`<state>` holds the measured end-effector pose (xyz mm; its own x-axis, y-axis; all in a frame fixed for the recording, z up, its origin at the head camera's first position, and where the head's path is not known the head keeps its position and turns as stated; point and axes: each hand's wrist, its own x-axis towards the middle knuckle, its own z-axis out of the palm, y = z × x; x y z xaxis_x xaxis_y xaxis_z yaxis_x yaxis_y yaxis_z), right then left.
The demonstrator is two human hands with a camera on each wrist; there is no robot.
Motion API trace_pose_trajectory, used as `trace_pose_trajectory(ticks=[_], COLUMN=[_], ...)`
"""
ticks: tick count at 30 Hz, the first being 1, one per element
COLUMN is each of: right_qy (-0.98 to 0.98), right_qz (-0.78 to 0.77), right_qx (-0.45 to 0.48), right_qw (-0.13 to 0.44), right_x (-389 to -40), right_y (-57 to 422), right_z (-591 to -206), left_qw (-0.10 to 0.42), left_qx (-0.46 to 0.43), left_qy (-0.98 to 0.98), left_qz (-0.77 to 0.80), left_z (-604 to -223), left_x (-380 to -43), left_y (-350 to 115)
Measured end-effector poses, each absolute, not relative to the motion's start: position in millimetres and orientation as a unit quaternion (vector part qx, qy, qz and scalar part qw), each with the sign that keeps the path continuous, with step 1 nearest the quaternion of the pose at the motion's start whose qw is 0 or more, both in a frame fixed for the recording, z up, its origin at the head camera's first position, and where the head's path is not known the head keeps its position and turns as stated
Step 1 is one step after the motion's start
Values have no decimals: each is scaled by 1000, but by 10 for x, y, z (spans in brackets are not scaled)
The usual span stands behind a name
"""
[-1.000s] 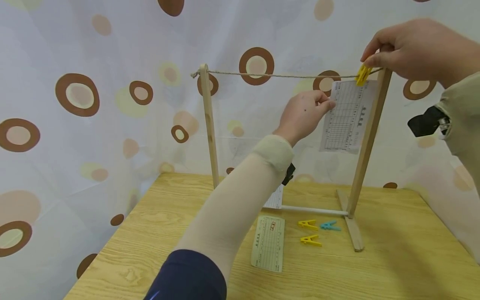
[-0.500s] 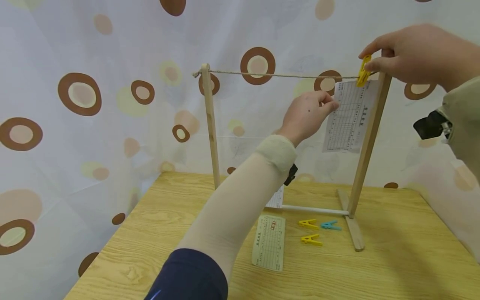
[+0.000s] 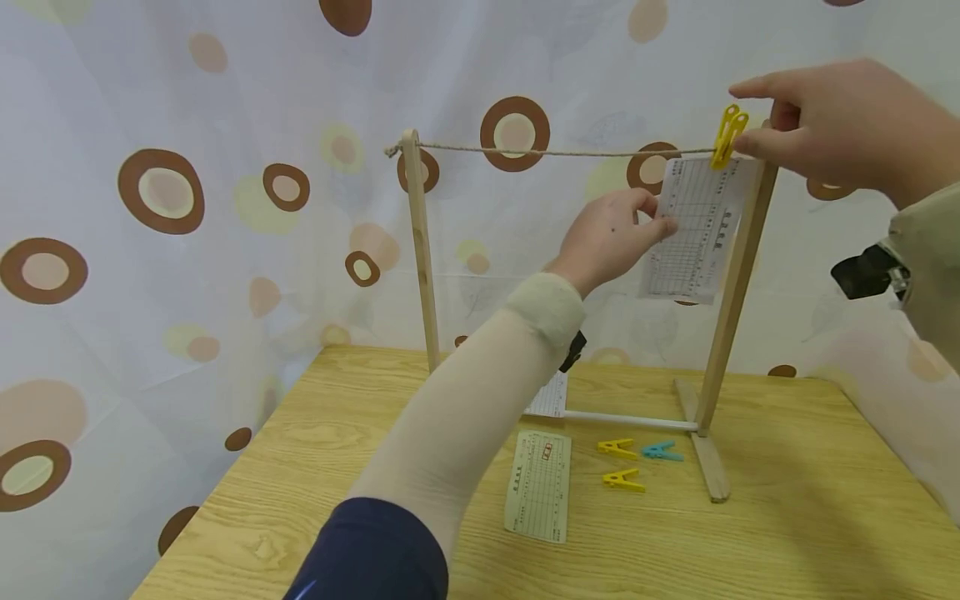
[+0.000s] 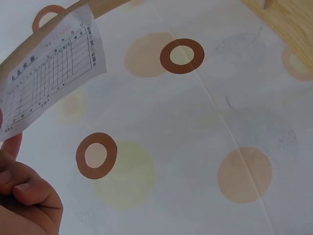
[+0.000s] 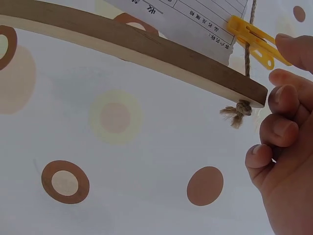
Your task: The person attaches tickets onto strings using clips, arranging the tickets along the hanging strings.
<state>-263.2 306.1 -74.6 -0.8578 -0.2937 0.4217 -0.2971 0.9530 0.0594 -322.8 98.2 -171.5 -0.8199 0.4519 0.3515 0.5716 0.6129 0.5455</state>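
The white slip (image 3: 699, 229) in front of me carries a black printed grid with Chinese characters, 客户名称 among them, and a blurred red number after "No". It hangs from a twine line (image 3: 540, 152) under a yellow plastic clip (image 3: 727, 137), beside the right-hand of two wooden posts (image 3: 420, 250). My left hand (image 3: 606, 237) holds its edge, thumb in front, index finger behind. My right hand (image 3: 855, 125) has thumb and index finger spread wide, thumb beside the clip. On the wood-grained table (image 3: 262, 467) lie one pale green slip (image 3: 537, 487), its red-boxed mark too small to read, two yellow clips (image 3: 618, 478) and one blue clip (image 3: 662, 451); another white sheet (image 3: 553, 396) is partly hidden behind my arm.
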Motion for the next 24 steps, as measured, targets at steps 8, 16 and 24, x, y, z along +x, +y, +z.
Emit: trace_pose_trajectory(ticks=[8, 16, 24], right_qy=[-953, -934, -922], right_qz=[19, 17, 27], right_qx=[167, 191, 206], right_qw=[254, 303, 326], right_x=[-2618, -2557, -2445], right_y=[3065, 3094, 3108], right_z=[-808, -935, -1081], left_qw=[81, 73, 91], left_qx=[-311, -339, -386], left_qy=[-893, -884, -870], left_qz=[-315, -315, -293], left_z=[-1747, -1802, -1904], left_x=[-3273, -3261, -3257], left_y=[824, 657, 418])
